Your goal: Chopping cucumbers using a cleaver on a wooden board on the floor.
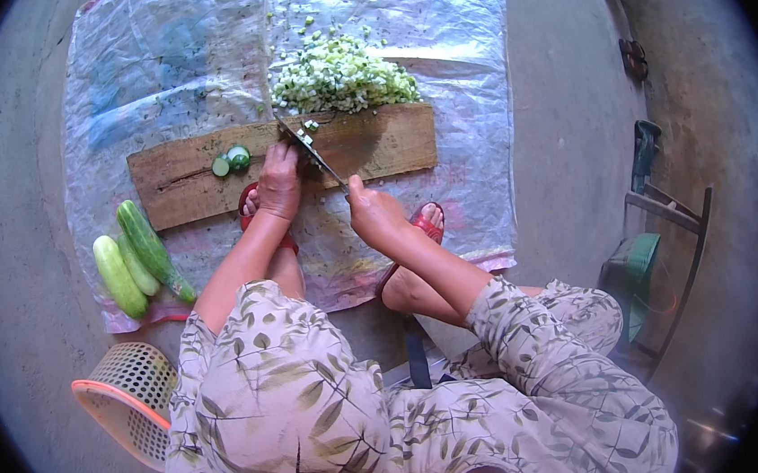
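Observation:
A wooden board (198, 178) lies across a plastic sheet on the floor. My right hand (373, 213) is closed around the handle of a knife (318, 157), its blade slanting up and left over the board. Just left of the blade, my left hand (280, 177) presses down on the board with bent fingers; what lies under the fingertips is mostly hidden. A few white diced pieces (305, 137) sit by the blade. Cucumber end pieces (230, 161) rest on the board's left part. Beyond the board is a heap of diced cucumber (345, 77).
Several whole cucumbers (150, 250) lie on the sheet (475, 181) at the left. Near my left knee a perforated plastic basket (126, 394) is tipped over. My feet in red sandals (428, 222) are close to the board. A green container (635, 261) stands by the right wall.

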`<action>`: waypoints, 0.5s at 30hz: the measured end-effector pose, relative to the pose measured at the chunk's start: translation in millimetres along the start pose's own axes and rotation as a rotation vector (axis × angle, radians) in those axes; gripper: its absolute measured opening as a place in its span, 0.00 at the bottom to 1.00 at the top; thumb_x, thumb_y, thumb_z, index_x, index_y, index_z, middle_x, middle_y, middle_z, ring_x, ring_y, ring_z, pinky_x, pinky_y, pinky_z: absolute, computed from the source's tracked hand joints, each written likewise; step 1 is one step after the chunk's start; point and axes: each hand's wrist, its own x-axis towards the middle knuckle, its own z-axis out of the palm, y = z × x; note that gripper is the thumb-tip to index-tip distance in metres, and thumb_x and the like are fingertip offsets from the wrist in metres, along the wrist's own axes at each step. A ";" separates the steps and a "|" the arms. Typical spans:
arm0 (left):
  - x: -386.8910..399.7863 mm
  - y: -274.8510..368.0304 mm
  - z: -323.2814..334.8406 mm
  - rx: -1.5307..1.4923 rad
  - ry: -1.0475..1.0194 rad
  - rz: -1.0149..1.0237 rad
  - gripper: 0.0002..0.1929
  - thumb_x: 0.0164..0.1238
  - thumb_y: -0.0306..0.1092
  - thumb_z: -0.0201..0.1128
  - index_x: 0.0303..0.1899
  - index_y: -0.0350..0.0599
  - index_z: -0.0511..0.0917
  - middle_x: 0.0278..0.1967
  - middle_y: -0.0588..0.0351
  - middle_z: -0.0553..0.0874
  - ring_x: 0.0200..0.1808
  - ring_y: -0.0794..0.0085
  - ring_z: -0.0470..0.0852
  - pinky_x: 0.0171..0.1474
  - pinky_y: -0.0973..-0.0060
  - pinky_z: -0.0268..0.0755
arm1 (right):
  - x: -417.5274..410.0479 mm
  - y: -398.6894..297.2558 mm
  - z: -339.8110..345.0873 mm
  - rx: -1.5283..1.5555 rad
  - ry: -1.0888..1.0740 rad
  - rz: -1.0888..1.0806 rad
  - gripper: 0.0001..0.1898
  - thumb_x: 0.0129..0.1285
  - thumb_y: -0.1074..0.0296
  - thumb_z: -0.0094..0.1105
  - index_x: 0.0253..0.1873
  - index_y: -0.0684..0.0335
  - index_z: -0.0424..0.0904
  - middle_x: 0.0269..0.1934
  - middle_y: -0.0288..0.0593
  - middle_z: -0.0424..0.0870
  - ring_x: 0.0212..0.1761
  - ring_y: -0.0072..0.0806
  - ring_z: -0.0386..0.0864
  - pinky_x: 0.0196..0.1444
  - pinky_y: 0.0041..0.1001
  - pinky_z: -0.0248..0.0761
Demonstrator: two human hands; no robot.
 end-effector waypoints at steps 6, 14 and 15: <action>-2.0 0.1 4.4 0.063 -0.008 -0.010 0.13 0.59 0.25 0.59 0.47 0.38 0.77 0.51 0.44 0.80 0.53 0.50 0.78 0.55 0.61 0.75 | 10.1 10.8 25.4 -0.009 0.063 -0.013 0.25 0.56 0.76 0.53 0.59 0.80 0.64 0.28 0.62 0.84 0.29 0.56 0.84 0.31 0.48 0.77; -4.1 14.7 -4.7 -0.048 0.051 -0.065 0.21 0.56 0.29 0.68 0.51 0.38 0.75 0.54 0.42 0.77 0.55 0.45 0.74 0.58 0.57 0.71 | 14.6 23.8 36.9 0.009 0.136 -0.061 0.27 0.55 0.75 0.54 0.61 0.78 0.64 0.26 0.59 0.83 0.28 0.55 0.83 0.30 0.48 0.76; -4.7 14.6 -5.2 -0.035 0.076 -0.050 0.20 0.56 0.29 0.68 0.52 0.39 0.75 0.53 0.41 0.77 0.55 0.45 0.75 0.58 0.57 0.71 | 14.9 23.5 36.8 0.009 0.133 -0.064 0.27 0.55 0.75 0.55 0.61 0.77 0.64 0.26 0.59 0.83 0.28 0.54 0.83 0.30 0.48 0.76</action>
